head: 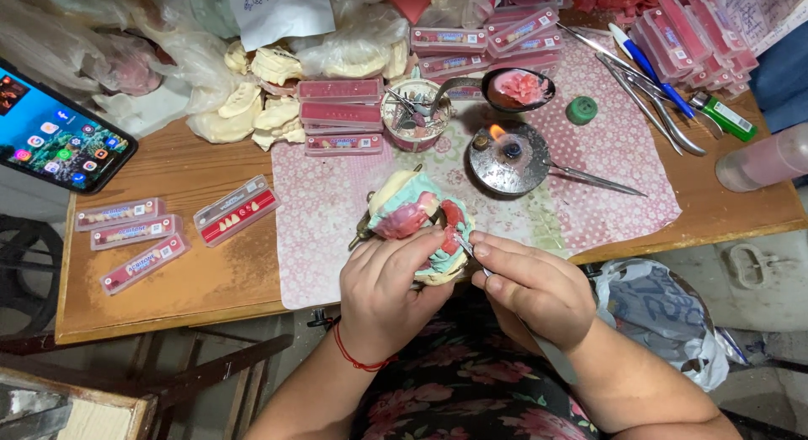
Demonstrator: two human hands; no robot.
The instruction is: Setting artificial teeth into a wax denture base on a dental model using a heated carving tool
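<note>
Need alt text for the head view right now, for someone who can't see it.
Left hand grips a dental cast model with pink wax gums over a wooden table, while the right hand presses a thin metal tool against it. Just beyond burns a small spirit lamp, with a spoon of pink wax and trays of artificial teeth nearby.

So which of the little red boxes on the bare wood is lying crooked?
The one nearest the pink mat: it sits tilted and shows a row of small teeth. The other three, further left, lie stacked in a neat, nearly parallel column.
</note>
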